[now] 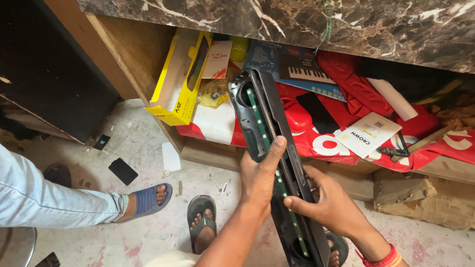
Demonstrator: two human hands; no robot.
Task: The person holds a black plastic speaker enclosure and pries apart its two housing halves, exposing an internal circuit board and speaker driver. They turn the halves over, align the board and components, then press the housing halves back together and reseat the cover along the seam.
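A long black bar-shaped device casing (257,106) stands tilted on end before me, its inside open to view with a thin green circuit strip along it. My left hand (258,179) grips its left edge near the middle, thumb pressed on the inner rim. My right hand (324,201) holds the right edge lower down, fingers curled onto the casing and the green strip. A red band circles my right wrist.
Under a dark marble counter (297,20), a wooden shelf holds a yellow box (180,74), a box picturing a keyboard (297,66), red cloth (356,84), a white booklet (368,132) and a hammer (420,142). Another person's jeans leg and blue sandal (143,200) lie left. Small black pieces (122,170) litter the floor.
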